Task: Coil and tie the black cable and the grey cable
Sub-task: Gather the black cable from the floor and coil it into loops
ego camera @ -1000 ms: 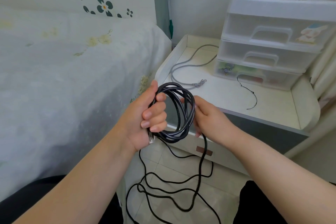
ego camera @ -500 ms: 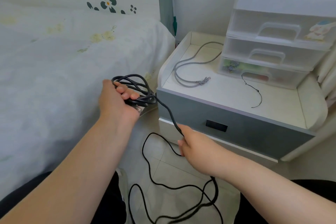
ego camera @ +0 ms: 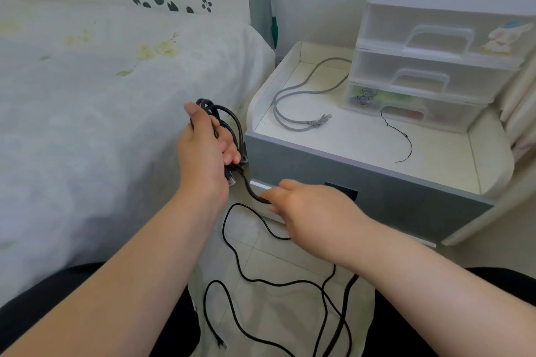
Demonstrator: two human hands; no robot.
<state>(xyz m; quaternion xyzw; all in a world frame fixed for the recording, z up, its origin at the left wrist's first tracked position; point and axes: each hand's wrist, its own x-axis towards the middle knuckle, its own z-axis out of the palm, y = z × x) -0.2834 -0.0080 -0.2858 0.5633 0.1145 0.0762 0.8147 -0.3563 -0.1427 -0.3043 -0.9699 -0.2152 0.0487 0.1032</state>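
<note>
Compared with half a second earlier, the right hand (ego camera: 307, 209) is drawing nearer the left hand (ego camera: 204, 153), pinching the black cable (ego camera: 249, 185) just below the gripped coil, slack trailing beneath both, while the grey cable (ego camera: 293, 95) is lying untouched on the counter (ego camera: 342, 142) beyond.

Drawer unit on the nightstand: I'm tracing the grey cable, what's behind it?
The grey cable runs behind the drawer unit on the nightstand. Its far end is hidden there.
</note>
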